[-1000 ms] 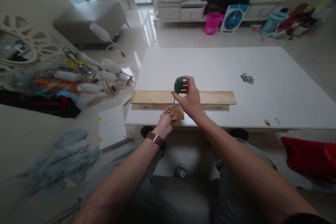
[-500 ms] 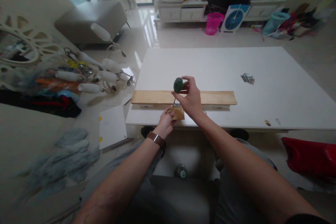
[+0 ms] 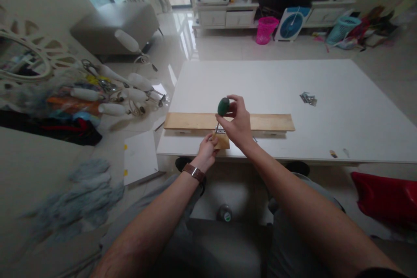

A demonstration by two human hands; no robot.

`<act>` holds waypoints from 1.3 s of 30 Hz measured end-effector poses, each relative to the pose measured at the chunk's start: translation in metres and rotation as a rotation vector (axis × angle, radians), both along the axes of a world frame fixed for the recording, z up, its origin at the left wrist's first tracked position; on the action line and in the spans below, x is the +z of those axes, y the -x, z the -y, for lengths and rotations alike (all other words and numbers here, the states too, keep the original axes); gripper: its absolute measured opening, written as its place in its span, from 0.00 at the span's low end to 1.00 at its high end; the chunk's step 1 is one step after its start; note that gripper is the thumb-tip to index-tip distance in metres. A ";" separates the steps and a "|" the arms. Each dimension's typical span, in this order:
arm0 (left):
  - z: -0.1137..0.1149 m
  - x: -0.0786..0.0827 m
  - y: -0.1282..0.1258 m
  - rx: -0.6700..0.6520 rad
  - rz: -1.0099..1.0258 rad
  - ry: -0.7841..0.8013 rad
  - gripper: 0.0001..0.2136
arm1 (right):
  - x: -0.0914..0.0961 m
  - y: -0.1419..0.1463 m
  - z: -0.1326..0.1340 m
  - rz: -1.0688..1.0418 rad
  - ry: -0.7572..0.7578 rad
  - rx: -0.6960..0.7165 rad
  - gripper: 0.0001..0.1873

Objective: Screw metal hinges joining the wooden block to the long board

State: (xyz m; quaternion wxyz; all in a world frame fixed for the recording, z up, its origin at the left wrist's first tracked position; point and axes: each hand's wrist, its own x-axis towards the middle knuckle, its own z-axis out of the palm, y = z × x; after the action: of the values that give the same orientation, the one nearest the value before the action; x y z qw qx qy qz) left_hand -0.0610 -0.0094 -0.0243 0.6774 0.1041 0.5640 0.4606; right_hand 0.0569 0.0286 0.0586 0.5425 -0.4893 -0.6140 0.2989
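Observation:
My right hand (image 3: 239,122) is closed round the green handle of a screwdriver (image 3: 223,107), which stands nearly upright with its tip down on a small metal bracket (image 3: 220,130). The bracket lies where a small wooden block (image 3: 222,140) meets a long wooden plank (image 3: 270,121). My left hand (image 3: 207,151), with a brown watch at the wrist, grips the block at the near edge of the white table (image 3: 260,82).
Several small metal pieces (image 3: 308,98) lie on the table to the right. A chandelier with white tubes (image 3: 124,89) and clutter lie on the floor at left. A red bag (image 3: 384,197) sits at lower right. A bottle (image 3: 224,213) stands between my knees.
The screwdriver handle has tilted slightly to the right and my fingers have shifted round it. The block, the plank and my left hand stay put.

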 end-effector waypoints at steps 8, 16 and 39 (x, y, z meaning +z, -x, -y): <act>0.000 -0.006 0.001 -0.016 -0.014 -0.011 0.19 | 0.003 0.000 0.000 0.051 -0.003 0.001 0.27; -0.001 -0.004 0.001 -0.003 -0.003 0.002 0.18 | 0.003 0.001 0.001 -0.026 0.002 -0.014 0.29; 0.000 -0.004 0.000 0.002 -0.021 -0.004 0.22 | -0.001 0.000 -0.001 -0.011 0.003 -0.039 0.30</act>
State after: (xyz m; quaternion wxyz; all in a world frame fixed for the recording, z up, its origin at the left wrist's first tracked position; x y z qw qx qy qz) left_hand -0.0610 -0.0097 -0.0279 0.6708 0.1097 0.5704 0.4612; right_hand 0.0571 0.0299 0.0581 0.5507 -0.5006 -0.6008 0.2918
